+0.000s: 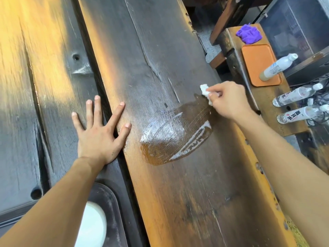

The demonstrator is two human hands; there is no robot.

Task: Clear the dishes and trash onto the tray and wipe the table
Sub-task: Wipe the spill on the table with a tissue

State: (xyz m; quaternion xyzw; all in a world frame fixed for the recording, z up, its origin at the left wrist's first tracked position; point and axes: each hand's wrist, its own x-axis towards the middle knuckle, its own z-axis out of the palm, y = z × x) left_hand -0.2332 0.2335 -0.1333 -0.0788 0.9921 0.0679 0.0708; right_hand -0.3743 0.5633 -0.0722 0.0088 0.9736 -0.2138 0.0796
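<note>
My right hand [229, 100] pinches a crumpled white tissue [206, 92] against the dark wooden table [160, 50], at the far right end of a wet smear [176, 136] with white streaks. My left hand [100, 132] lies flat on the table, fingers spread, left of the smear, across the gap between two planks. A dark tray [114, 211] sits at the bottom left, partly under my left forearm, with a white dish [94, 225] on it.
A bench on the right carries an orange tray [256, 57] with a white bottle [277, 66] standing on its near corner, a purple cloth [249, 33] beyond it, and two clear water bottles [297, 96] lying near cables. Beyond the bench stands a glass-sided cabinet [293, 24].
</note>
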